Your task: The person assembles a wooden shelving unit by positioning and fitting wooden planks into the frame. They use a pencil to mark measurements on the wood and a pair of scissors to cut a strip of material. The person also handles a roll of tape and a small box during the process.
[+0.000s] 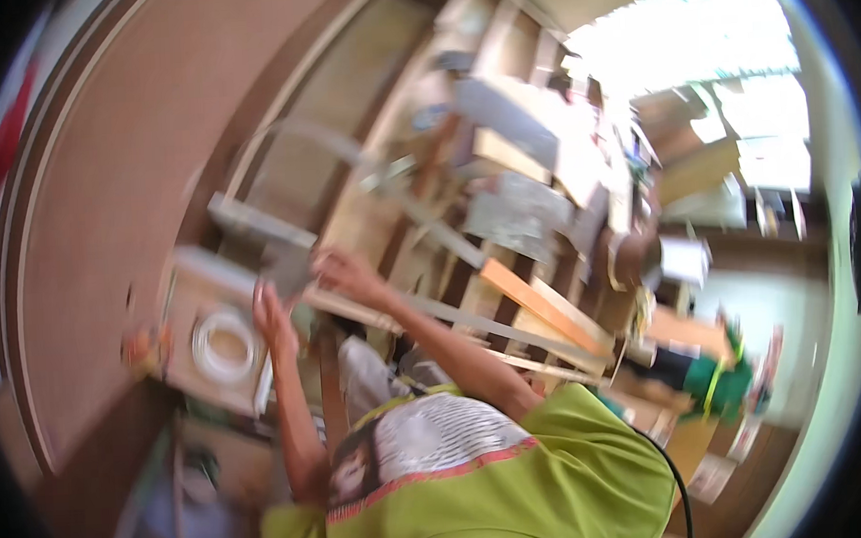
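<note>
The picture is smeared by motion. My left hand (273, 321) is raised in front of my body, with its fingers pointing up and nothing visible in them. Beside it, to the right, my right hand (350, 276) reaches left with bent fingers. Blur hides whether it holds anything. Just beyond both hands lies a light grey bar-like piece (260, 219). A white ring-shaped coil (224, 344) rests on a pale board left of my left hand.
A large brown panel (115, 188) stands along the left. Wooden frames (373, 194) with open compartments extend ahead. An orange-brown wood strip (544, 307), a grey sheet (517, 216) and stacked boards are to the right. A person in green (719, 385) is at the far right.
</note>
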{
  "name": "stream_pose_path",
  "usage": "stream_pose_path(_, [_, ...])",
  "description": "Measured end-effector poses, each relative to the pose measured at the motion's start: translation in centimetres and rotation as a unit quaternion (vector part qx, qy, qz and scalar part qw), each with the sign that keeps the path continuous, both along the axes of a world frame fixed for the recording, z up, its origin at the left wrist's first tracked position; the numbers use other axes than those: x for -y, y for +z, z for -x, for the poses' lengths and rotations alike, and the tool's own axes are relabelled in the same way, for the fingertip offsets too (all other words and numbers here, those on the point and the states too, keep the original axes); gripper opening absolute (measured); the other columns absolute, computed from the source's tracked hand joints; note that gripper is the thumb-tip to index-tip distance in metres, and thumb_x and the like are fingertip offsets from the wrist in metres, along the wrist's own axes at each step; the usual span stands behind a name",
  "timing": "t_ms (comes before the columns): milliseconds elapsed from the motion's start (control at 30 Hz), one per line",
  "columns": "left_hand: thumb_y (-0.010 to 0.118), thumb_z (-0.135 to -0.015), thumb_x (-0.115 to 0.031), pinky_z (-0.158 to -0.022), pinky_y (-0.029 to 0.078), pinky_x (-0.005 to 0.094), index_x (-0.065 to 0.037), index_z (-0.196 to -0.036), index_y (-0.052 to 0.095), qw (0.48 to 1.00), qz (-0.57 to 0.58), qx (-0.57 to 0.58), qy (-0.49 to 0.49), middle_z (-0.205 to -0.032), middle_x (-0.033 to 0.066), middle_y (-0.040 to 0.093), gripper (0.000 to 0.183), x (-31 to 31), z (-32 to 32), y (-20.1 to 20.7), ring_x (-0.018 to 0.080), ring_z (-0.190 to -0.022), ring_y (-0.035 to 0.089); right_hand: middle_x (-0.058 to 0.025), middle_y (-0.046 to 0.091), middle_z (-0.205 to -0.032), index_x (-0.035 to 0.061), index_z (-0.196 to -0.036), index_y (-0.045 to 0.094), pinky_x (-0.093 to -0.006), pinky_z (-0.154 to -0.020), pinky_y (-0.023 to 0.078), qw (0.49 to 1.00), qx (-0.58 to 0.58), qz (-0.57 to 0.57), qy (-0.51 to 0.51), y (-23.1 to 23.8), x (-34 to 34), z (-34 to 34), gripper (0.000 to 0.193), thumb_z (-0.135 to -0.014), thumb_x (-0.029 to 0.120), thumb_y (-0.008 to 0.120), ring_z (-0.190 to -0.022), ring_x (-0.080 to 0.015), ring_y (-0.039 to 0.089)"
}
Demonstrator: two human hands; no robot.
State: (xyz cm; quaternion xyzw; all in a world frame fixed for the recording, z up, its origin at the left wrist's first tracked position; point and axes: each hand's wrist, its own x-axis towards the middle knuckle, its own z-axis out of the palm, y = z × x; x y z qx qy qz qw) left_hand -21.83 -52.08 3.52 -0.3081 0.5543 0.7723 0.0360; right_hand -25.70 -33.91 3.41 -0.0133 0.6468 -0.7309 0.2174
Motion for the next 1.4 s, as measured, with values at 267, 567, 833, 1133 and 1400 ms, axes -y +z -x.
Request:
stream_pose_path(267, [0.045, -0.098, -0.024, -0.083, 0.053, 0.0340, -0.003, -0.125, 0.045, 0.978, -0.150, -0.044, -0.141, -0.117, 0.0114, 0.056, 0.035, -7.3, -3.0, 2.5, 0.0207, -0.102, 0.059, 0.0043, 0.057, -0.076, 0.0052, -0.094, 0.067, -0.0234, -0.063, 0.042, 0.992, 0.068, -0.040, -0.095, 6.0, -6.8, -5.6, 0.036, -0.093, 0.040, 0.057, -0.071, -0.0061, 0.048])
stream_pose_path(567, [0.045, -0.097, -0.020, -0.086, 0.051, 0.0388, -0.003, -0.119, 0.048, 0.947, -0.210, -0.073, -0.231, -0.114, 0.0093, 0.058, 0.028, -15.3, -6.1, 5.4, 0.0202, -0.105, 0.058, -0.0023, 0.059, -0.080, 0.0017, -0.096, 0.064, -0.0262, -0.064, 0.050, 0.946, 0.104, 0.088, -0.293, 7.0, -14.4, -12.4, 0.046, -0.097, 0.044, 0.045, -0.071, -0.0092, 0.055])
stream_pose_path(833, [0.041, -0.098, -0.017, -0.080, 0.058, 0.0348, 0.001, -0.108, 0.052, 0.948, -0.042, -0.176, -0.260, -0.104, 0.0114, 0.060, 0.024, -19.4, -12.7, 10.0, 0.0197, -0.093, 0.063, 0.0034, 0.061, -0.084, 0.0052, -0.099, 0.065, -0.0220, -0.069, 0.047, 0.969, -0.015, 0.076, -0.233, 8.6, -19.3, -18.9, 0.024, -0.096, 0.027, 0.055, -0.076, -0.0046, 0.054])
stream_pose_path(1133, [0.041, -0.099, -0.021, -0.081, 0.057, 0.0321, 0.004, -0.116, 0.050, 0.947, -0.053, -0.117, -0.293, -0.104, 0.0115, 0.060, 0.031, -22.9, -18.7, 14.3, 0.0197, -0.094, 0.064, 0.0018, 0.060, -0.085, 0.0042, -0.099, 0.062, -0.0222, -0.069, 0.047, 0.963, 0.001, 0.128, -0.239, 10.1, -22.9, -25.4, 0.021, -0.091, 0.024, 0.063, -0.076, -0.0055, 0.053])
stream_pose_path(1400, [0.053, -0.096, -0.025, -0.075, 0.056, 0.0275, -0.002, -0.103, 0.059, 0.875, 0.100, -0.127, -0.456, -0.092, 0.0037, 0.061, 0.025, -26.1, -17.9, 15.5, 0.0107, -0.083, 0.061, 0.0025, 0.059, -0.085, 0.0045, -0.097, 0.061, -0.0228, -0.068, 0.046, 0.952, -0.052, 0.095, -0.285, 10.4, -26.8, -28.9, 0.018, -0.092, 0.022, 0.060, -0.077, -0.0054, 0.053])
